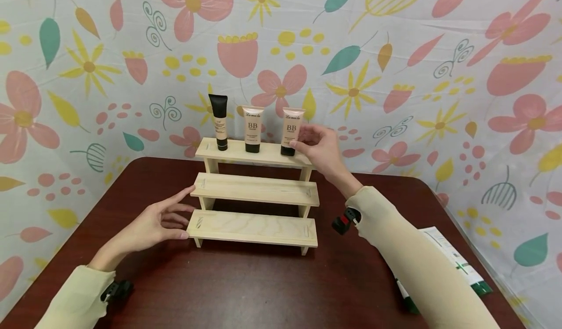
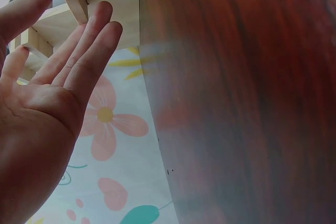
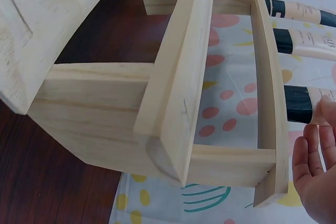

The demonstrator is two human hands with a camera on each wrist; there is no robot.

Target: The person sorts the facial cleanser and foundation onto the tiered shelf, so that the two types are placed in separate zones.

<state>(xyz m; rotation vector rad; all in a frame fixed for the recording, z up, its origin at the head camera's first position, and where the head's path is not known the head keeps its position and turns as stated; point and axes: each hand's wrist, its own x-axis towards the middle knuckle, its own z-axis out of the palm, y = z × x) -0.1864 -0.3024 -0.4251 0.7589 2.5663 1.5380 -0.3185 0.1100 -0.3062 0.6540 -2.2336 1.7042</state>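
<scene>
The right hand (image 1: pixel 322 152) pinches the right BB tube (image 1: pixel 291 126), cap-down on the far top tier (image 1: pixel 235 147) of the wooden rack (image 1: pixel 256 188); the left hand (image 1: pixel 149 226), loosely extended, touches its left side. An uneven release could topple the tube.

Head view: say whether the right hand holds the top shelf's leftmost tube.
No, the right hand holds the rightmost tube on the top shelf, not the leftmost tube.

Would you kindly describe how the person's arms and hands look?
The left sleeve and right sleeve are plain pale cream. The left wrist device is small and black, the right wrist device black and red. The left hand and right hand wear no gloves.
</scene>
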